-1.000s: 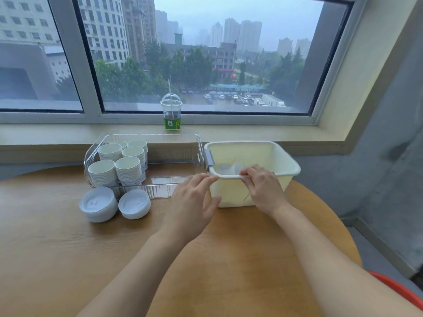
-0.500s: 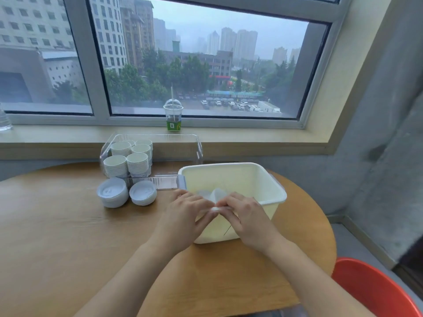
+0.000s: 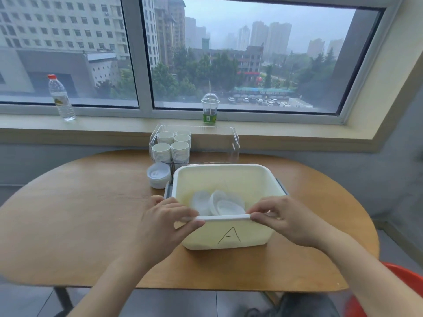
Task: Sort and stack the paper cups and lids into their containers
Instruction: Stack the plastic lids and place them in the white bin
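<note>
Head view: a cream plastic bin (image 3: 229,186) marked with a hand-drawn letter A on its near wall sits on a round wooden table (image 3: 80,213), and both hands hold its near rim. The left hand (image 3: 164,223) pinches the rim near the bin's left corner, thumb under the lip on the outside, fingers (image 3: 180,210) curled over the top edge. The right hand (image 3: 288,219) pinches the same rim toward the right corner, its thumb on the outer face and its fingers bent over the lip into the bin. A short stretch of bare rim shows between the two hands.

Inside the bin, just beyond the fingertips, lie several white lids (image 3: 219,203), loose and overlapping, some tilted on edge. Left of the bin's far left corner, a stack of white lids (image 3: 158,176) stands on the table, close beside the bin. Behind the bin is a clear plastic container (image 3: 234,143) holding stacks of paper cups (image 3: 171,146) in its left part. Further behind, on the window sill (image 3: 114,125), stand a domed drink cup with a straw (image 3: 210,108) and, well to the left, a water bottle (image 3: 61,98). An orange chair (image 3: 402,277) shows to the right of the bin, below the table edge.
</note>
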`<state>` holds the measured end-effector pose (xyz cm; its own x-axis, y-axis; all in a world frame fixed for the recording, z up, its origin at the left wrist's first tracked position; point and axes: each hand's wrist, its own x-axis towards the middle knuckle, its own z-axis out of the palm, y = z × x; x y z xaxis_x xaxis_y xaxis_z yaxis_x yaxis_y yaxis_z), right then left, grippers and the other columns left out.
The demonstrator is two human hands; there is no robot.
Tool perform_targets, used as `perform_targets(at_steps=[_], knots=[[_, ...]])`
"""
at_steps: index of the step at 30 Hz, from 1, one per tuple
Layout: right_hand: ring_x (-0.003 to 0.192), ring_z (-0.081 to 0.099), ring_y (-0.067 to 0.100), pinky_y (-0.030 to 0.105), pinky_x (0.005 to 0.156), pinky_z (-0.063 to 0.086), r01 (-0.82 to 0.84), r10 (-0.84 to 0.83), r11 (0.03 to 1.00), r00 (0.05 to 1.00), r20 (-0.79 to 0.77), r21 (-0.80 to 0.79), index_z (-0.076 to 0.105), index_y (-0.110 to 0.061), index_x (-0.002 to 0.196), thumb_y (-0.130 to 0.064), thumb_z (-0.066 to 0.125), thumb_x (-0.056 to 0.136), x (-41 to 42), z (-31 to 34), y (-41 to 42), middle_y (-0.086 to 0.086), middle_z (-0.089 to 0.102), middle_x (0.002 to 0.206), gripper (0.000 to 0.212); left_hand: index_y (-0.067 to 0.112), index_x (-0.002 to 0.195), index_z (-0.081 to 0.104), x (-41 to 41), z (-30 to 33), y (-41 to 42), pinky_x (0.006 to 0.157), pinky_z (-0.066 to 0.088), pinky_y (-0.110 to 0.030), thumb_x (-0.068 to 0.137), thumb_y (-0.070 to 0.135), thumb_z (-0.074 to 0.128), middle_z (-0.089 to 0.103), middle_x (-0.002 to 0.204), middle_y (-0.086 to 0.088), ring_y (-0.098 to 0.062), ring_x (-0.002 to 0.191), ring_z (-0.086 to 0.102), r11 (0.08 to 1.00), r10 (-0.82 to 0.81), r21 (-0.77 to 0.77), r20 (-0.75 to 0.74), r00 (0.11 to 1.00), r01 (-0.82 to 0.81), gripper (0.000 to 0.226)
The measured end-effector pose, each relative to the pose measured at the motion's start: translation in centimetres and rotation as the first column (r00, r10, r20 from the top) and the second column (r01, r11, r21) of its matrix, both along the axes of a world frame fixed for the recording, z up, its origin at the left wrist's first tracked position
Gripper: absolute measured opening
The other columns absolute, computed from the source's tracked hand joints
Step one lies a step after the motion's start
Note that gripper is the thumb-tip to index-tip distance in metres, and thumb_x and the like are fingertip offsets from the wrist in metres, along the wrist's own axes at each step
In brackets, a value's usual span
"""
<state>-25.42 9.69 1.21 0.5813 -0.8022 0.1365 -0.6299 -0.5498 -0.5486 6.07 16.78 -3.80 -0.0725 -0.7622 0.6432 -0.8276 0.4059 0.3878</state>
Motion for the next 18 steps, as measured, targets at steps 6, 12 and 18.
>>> perform_targets(at_steps=[6, 12, 18], knots=[[0.091, 0.065, 0.002, 0.02, 0.081, 0.052, -0.093, 0.101, 0.992, 0.989, -0.103, 0.085, 0.079, -0.038, 0.102, -0.045, 0.063, 0.101, 2.3, 1.5, 0.7, -0.023, 0.075, 0.095, 0.017, 0.039, 0.077, 0.073, 1.5, 0.7, 3.1, 0.094, 0.039, -0.04, 0.089, 0.074, 0.062, 0.068, 0.076, 0.027, 0.003, 0.081, 0.064, 1.0, 0.016, 0.001, -0.017, 1.0, -0.016, 0.039], [0.092, 0.067, -0.001, 0.021, 0.083, 0.054, -0.102, 0.11, 0.993, 0.978, -0.174, 0.058, 0.073, -0.038, 0.115, -0.045, 0.072, 0.095, 5.2, 2.2, -0.8, -0.021, 0.073, 0.101, 0.02, 0.037, 0.073, 0.071, 2.5, 1.2, 3.9, 0.092, 0.037, -0.038, 0.082, 0.079, 0.063, 0.065, 0.072, 0.027, 0.005, 0.078, 0.062, 0.997, 0.072, 0.011, -0.044, 0.996, -0.071, 0.044], [0.112, 0.059, 0.0, 0.019, 0.09, 0.046, -0.143, 0.15, 0.989, 0.934, -0.326, 0.046, 0.054, -0.043, 0.14, -0.05, 0.079, 0.088, 8.6, 1.9, -3.2, -0.021, 0.057, 0.129, 0.058, 0.035, 0.077, 0.071, 3.2, 2.8, 1.4, 0.091, 0.04, -0.039, 0.094, 0.061, 0.062, 0.061, 0.065, 0.02, -0.002, 0.064, 0.06, 1.0, 0.009, -0.022, -0.055, 0.998, -0.011, 0.032]])
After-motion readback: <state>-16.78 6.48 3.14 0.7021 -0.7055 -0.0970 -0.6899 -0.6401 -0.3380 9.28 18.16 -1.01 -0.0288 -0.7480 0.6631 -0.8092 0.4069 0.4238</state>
